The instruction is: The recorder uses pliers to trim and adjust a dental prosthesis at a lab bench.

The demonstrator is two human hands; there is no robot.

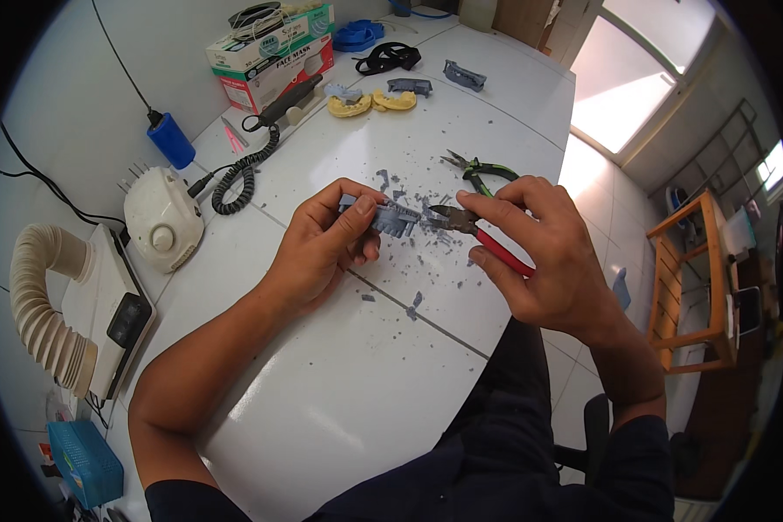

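Observation:
My left hand (335, 228) pinches a grey-blue dental model piece (395, 219) with small posts along it between thumb and fingers. Close to its right end are the jaws of red-handled side cutters (502, 250), gripped in my right hand (544, 239). Whether the jaws touch the piece I cannot tell. Just beyond my right hand lie pliers with green and black handles (478, 170). Grey scraps (416, 304) and crumbs are scattered on the white tabletop (322, 383) beneath and around both hands.
Farther back are yellow dental models (350, 106), grey pieces (465, 76), a black strap (388, 57) and stacked boxes (274, 65). At left stand a white control unit (163, 217) with a coiled cord (235, 184), a ribbed hose (48, 296) and a blue box (85, 463). The table edge runs along the right.

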